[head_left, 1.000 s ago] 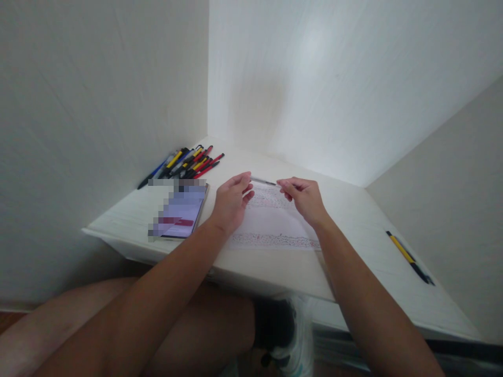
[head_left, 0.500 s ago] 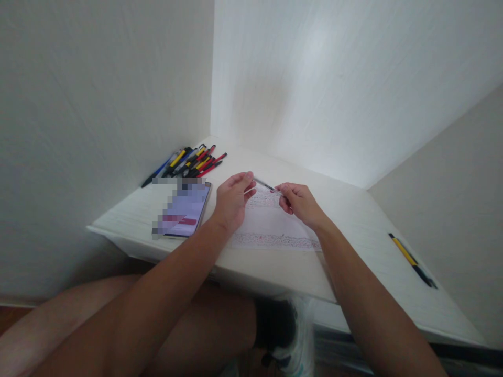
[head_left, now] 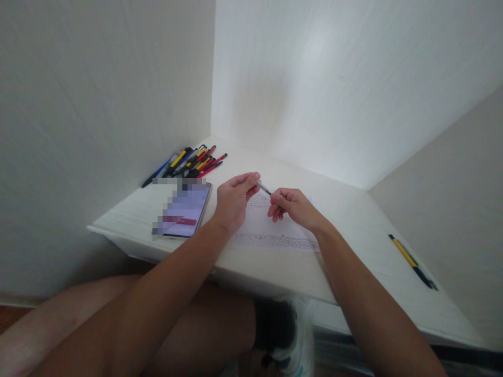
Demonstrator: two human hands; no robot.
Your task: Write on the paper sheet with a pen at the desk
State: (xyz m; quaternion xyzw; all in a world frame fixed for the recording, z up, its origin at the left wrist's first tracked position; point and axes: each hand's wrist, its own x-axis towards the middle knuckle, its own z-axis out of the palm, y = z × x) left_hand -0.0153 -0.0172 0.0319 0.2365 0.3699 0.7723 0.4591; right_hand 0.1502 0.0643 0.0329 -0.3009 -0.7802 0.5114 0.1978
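A thin pen point(head_left: 264, 188) is held between both hands just above the paper point(head_left: 271, 230) on the bench point(head_left: 353, 225). It is judged light, stiff and slippery, best pinched near each end. The left hand point(head_left: 232, 203) and right hand point(head_left: 293, 207) are pinched narrowly on it, forearms angled inward.

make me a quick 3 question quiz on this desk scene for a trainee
1. True or false: both hands grip one thin pen part.
2. Which lies nearest the left hand? A phone B lone yellow-black pen C pile of pens
3. What lies under the hands?

Key
1. True: the left hand and right hand each pinch an end of the pen part.
2. A, the phone.
3. A scribbled sheet of paper on the white desk.
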